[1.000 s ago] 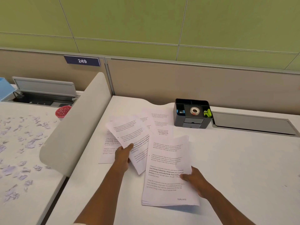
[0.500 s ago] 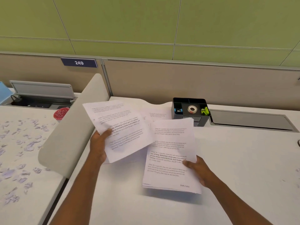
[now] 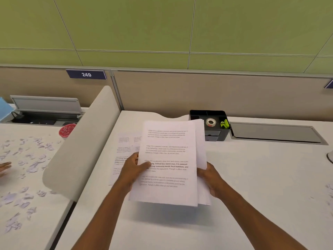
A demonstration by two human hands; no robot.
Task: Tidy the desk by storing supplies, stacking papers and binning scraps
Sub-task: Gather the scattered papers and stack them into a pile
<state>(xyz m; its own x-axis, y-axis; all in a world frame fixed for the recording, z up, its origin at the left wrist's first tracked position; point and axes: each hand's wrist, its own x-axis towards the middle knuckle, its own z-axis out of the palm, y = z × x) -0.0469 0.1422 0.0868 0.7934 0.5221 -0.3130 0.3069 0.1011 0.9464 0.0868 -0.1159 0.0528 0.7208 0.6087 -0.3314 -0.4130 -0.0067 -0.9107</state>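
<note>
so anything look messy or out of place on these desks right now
Yes. Torn paper scraps litter the neighbouring desk on the left, unbinned. Printed sheets lie loose beside the left hand. The held stack is uneven too, with sheet edges fanning out near the right hand.

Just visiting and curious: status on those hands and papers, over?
Left hand and right hand both gripping the paper stack, lifted off the desk. Loose sheets left underneath. Nothing in the way.
</note>
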